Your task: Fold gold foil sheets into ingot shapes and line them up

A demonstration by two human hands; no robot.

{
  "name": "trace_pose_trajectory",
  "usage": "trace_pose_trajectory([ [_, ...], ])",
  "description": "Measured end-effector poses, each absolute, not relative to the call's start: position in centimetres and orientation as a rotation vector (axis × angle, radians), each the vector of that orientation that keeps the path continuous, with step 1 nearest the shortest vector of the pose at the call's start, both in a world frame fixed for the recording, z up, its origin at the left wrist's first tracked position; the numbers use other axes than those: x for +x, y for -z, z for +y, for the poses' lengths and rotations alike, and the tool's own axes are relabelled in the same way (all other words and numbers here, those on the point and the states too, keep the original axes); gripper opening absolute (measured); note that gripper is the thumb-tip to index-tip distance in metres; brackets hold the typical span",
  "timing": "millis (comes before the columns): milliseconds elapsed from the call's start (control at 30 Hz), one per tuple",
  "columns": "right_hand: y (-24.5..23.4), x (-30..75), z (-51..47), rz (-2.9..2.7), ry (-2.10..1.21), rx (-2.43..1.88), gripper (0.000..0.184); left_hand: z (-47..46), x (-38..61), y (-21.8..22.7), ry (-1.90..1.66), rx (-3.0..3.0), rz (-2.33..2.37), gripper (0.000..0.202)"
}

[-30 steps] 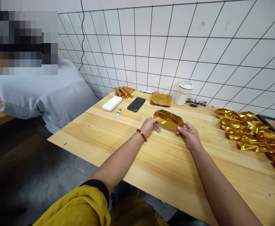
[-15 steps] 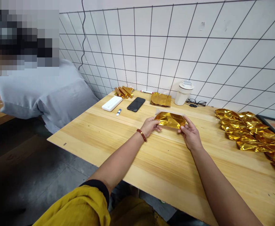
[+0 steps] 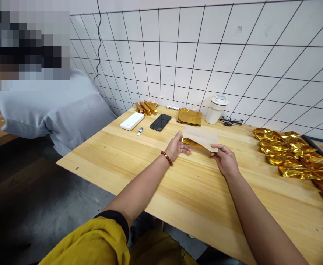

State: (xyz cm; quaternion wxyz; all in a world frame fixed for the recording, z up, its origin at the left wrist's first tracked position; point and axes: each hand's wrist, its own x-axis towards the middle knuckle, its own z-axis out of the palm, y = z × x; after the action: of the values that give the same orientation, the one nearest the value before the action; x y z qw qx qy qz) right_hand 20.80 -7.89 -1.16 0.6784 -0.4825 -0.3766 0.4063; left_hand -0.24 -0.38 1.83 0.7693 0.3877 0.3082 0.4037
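Note:
A sheet of gold foil paper lies on the wooden table, folded so its pale tan back faces up and only a gold strip shows at its lower left. My left hand, with a red bead bracelet at the wrist, pinches the sheet's left end. My right hand pinches its right corner. Both hands rest just above the tabletop.
Several folded gold pieces lie at the right. At the back are a gold foil stack, a white cup, glasses, a black phone, a white power bank, a small tube and gold sticks. A person in grey sits left.
The gold face of the sheet was up before; the near edge has been folded over away from me, so the tan back now covers most of it. Both hands stay at its ends.

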Motion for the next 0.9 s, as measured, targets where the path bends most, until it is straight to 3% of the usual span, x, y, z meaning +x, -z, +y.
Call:
trace_pose_trajectory([
  [67, 1.3, 20.8, -7.9, -0.864, -0.903, -1.094, 0.016, -0.4, -0.2, -1.7, -0.89, 0.847, 0.669, 0.045],
  [267, 1.4, 21.0, -7.8, -0.913, -0.902, -1.107, 0.015, -0.5, 0.1, -0.8, -0.918, 0.922, 0.688, 0.029],
  [633, 1.0, 21.0, -7.7, -0.812, -0.884, -1.075, 0.05, -0.2, 0.3, 0.1, -0.954, 0.966, 0.646, 0.037],
  [900, 1.5, 20.4, -7.8, -0.927, -0.885, -1.124, 0.036, -0.6, 0.3, -0.1, -0.969, 0.975, 0.616, 0.056],
])
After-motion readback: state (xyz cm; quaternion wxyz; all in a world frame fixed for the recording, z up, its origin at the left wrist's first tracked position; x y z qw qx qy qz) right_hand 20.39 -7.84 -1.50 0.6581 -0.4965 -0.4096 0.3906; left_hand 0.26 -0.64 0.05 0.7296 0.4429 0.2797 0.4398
